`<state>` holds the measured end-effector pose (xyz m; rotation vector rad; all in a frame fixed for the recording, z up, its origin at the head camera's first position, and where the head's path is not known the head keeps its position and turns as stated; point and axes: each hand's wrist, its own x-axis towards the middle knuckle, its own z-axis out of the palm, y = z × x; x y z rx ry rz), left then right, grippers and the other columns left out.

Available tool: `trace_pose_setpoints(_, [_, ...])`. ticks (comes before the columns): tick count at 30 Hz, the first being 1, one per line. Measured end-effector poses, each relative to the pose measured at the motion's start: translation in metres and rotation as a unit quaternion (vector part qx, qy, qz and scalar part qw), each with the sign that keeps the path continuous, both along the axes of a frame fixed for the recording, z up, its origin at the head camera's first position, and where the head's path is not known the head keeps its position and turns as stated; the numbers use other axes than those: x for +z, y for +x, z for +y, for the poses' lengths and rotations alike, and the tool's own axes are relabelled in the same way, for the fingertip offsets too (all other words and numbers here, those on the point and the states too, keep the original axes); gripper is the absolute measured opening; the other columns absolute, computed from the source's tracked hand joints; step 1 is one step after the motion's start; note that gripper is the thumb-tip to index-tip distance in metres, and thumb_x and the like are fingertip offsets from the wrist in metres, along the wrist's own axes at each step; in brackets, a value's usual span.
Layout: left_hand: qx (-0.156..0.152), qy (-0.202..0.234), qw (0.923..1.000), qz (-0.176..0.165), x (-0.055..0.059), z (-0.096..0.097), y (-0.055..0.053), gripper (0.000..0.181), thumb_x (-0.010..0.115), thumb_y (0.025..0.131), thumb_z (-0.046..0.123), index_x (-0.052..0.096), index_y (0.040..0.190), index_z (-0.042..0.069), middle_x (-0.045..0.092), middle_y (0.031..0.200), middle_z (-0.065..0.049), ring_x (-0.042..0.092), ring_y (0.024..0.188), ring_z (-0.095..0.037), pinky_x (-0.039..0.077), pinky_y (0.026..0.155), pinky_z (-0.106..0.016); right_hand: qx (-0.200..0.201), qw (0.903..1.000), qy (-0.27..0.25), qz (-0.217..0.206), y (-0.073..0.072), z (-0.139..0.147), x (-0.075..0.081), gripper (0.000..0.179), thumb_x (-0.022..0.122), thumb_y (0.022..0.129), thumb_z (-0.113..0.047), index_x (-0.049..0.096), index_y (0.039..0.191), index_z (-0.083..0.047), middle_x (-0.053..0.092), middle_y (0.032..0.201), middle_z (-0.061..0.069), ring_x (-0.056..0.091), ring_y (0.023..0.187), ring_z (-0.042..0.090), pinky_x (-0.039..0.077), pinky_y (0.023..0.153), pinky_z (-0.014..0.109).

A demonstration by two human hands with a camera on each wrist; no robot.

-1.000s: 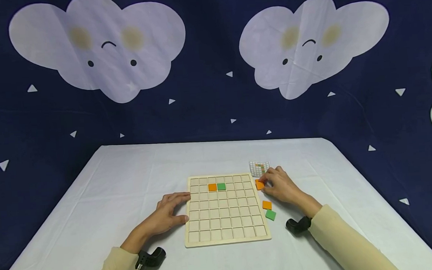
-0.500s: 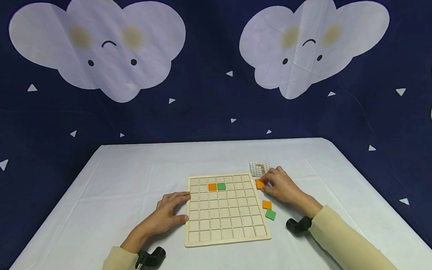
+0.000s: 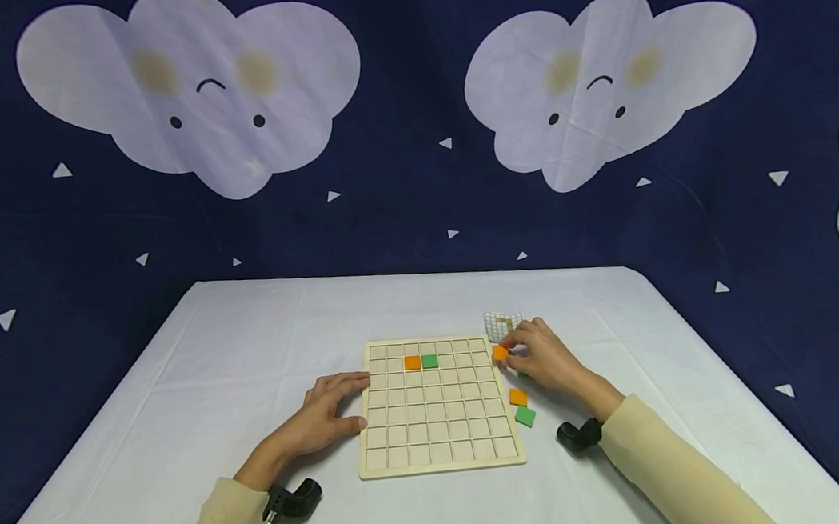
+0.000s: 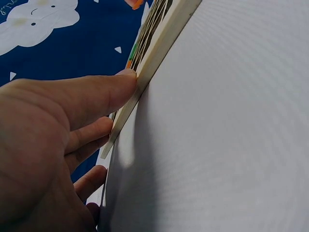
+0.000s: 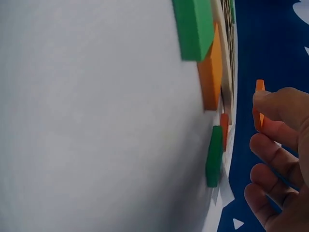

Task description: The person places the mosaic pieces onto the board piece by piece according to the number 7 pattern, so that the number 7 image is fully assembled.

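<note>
A square wooden grid board (image 3: 440, 475) lies on the white table, with an orange tile (image 3: 413, 362) and a green tile (image 3: 430, 361) side by side in its second row. My left hand (image 3: 322, 418) touches the board's left edge with thumb and fingertips, fingers extended. Past the board's right edge, my right hand (image 3: 544, 356) pinches another orange tile (image 5: 259, 106) between thumb and finger, lifted off the tabletop in the right wrist view. Beneath that hand lie a green tile (image 5: 214, 157) and a further orange tile (image 5: 224, 131), mostly hidden in the head view.
Another orange tile (image 3: 517, 398) and green tile (image 3: 525, 417) rest on the cloth right of the board. A small creased card (image 3: 501, 324) printed with a coloured grid pattern sits behind the right hand. Dark blue fabric with clouds (image 3: 416, 214) hangs behind the table.
The right hand has risen slightly and shifted left with the pinched orange tile, uncovering part of a green tile under it. The left hand and the board have stayed put.
</note>
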<state>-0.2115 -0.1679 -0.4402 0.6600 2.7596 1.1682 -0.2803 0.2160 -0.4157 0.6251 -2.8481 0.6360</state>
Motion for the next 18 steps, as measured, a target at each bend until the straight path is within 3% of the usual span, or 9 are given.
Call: trace_pose_setpoints(18, [0.004, 0.002, 1.0, -0.005, -0.001, 0.001, 0.0, 0.058, 0.071, 0.081, 0.021, 0.051, 0.134, 0.01, 0.042, 0.146, -0.007, 0.028, 0.134, -0.033, 0.016, 0.105, -0.057, 0.027, 0.9994, -0.016, 0.015, 0.004, -0.024, 0.013, 0.023, 0.071, 0.081, -0.019, 0.071, 0.103, -0.011, 0.065, 0.103, 0.004, 0.049, 0.097, 0.02, 0.042, 0.081, 0.036])
